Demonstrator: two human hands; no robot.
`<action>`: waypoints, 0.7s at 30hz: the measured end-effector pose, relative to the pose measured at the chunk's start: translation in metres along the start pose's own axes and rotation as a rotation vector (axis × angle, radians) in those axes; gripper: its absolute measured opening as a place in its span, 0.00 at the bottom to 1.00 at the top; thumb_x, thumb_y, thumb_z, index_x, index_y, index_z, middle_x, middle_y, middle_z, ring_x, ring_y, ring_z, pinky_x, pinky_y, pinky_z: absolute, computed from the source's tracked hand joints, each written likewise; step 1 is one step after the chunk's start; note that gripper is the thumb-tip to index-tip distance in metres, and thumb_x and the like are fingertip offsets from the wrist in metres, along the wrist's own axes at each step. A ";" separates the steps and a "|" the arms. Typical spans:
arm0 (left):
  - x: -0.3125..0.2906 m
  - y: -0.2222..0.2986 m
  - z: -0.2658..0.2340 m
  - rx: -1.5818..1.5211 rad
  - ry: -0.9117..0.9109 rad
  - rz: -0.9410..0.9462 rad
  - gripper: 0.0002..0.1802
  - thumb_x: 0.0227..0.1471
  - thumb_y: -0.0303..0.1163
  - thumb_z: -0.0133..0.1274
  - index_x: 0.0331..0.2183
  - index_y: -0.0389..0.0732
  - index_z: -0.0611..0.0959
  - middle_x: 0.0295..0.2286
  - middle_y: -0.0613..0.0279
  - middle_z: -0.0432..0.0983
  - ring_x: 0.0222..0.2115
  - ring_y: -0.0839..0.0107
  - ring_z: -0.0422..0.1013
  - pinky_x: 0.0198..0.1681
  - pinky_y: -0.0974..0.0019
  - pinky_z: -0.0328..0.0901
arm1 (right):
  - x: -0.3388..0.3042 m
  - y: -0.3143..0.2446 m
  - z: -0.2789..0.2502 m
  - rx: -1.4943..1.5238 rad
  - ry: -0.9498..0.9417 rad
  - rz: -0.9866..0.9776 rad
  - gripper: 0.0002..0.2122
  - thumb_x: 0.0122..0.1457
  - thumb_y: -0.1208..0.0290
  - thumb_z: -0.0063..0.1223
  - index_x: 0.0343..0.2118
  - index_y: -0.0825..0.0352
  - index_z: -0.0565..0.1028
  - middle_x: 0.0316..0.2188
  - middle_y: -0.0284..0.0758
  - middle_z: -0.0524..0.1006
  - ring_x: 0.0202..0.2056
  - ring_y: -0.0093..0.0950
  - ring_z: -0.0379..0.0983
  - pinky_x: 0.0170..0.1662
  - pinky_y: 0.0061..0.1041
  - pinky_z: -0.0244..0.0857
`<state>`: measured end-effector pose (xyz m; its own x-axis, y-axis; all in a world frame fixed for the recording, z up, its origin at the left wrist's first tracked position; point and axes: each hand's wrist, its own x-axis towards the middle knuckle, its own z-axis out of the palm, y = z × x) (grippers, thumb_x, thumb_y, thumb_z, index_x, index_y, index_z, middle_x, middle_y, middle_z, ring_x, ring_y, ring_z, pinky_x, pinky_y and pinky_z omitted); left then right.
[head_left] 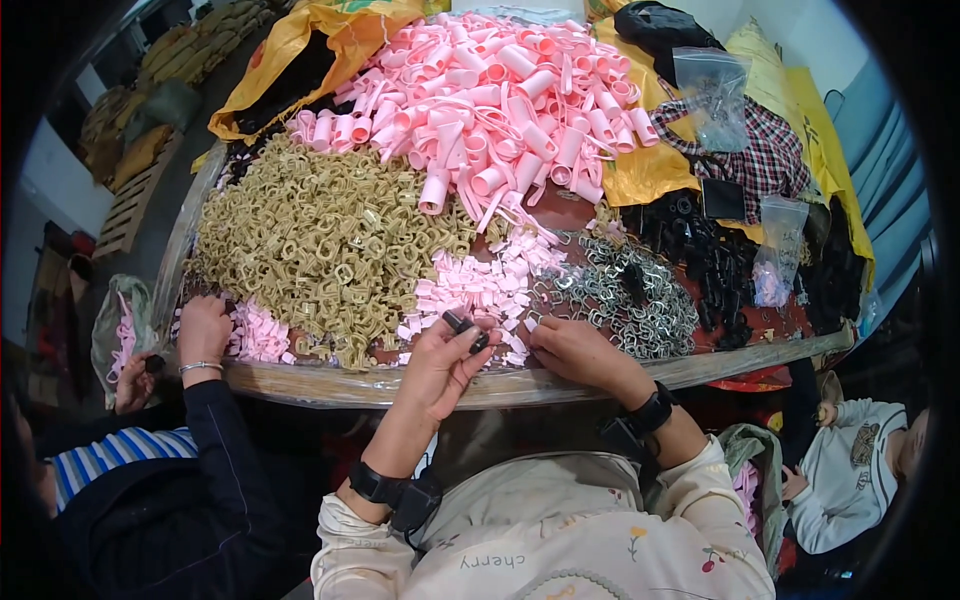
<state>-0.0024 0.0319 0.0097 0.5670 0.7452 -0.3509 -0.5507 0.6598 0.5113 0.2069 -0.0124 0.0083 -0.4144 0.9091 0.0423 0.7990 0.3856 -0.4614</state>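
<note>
My left hand (440, 368) is closed on a small black plastic part (466, 332), held between thumb and fingers just above the table's front edge. To its right, my right hand (583, 350) has its fingers pinched together at a small pale pink plastic piece (531, 325). Both hands are over the near side of a heap of small pink pieces (470, 285). Shiny metal U-shaped hooks (640, 300) are heaped just beyond my right hand. Left of the pink pieces rises a large mound of tan plastic clips (320, 240).
Pink tubes with straps (500, 100) are piled at the back. Black parts (690, 250) and a clear bag (780, 250) lie at the right. A co-worker's hand (205, 330) works at the left, and another person (850, 470) sits at the right. The wooden table edge (330, 388) runs in front.
</note>
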 end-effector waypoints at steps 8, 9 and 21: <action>0.008 -0.034 -0.002 0.420 -0.079 0.149 0.10 0.44 0.22 0.50 0.33 0.38 0.73 0.27 0.63 0.70 0.24 0.79 0.65 0.23 0.79 0.61 | -0.005 0.012 0.007 0.078 0.223 0.012 0.05 0.48 0.74 0.45 0.26 0.68 0.66 0.22 0.38 0.66 0.23 0.35 0.65 0.25 0.29 0.60; 0.010 -0.037 0.001 0.518 -0.043 0.185 0.08 0.44 0.23 0.50 0.32 0.38 0.73 0.25 0.65 0.70 0.23 0.81 0.64 0.22 0.79 0.59 | -0.004 0.012 0.006 0.165 0.269 -0.029 0.05 0.49 0.73 0.44 0.28 0.68 0.67 0.22 0.36 0.66 0.22 0.32 0.65 0.25 0.27 0.60; 0.019 -0.048 0.023 1.103 -0.167 0.564 0.05 0.46 0.25 0.50 0.29 0.37 0.74 0.19 0.70 0.68 0.20 0.85 0.62 0.23 0.81 0.57 | -0.017 -0.001 -0.012 1.375 -0.071 0.336 0.05 0.54 0.70 0.44 0.28 0.65 0.69 0.18 0.24 0.65 0.18 0.12 0.56 0.21 0.11 0.50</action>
<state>0.0492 0.0124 -0.0037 0.5345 0.8228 0.1933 0.0186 -0.2401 0.9706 0.2184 -0.0265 0.0189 -0.3456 0.9001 -0.2653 -0.1760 -0.3399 -0.9239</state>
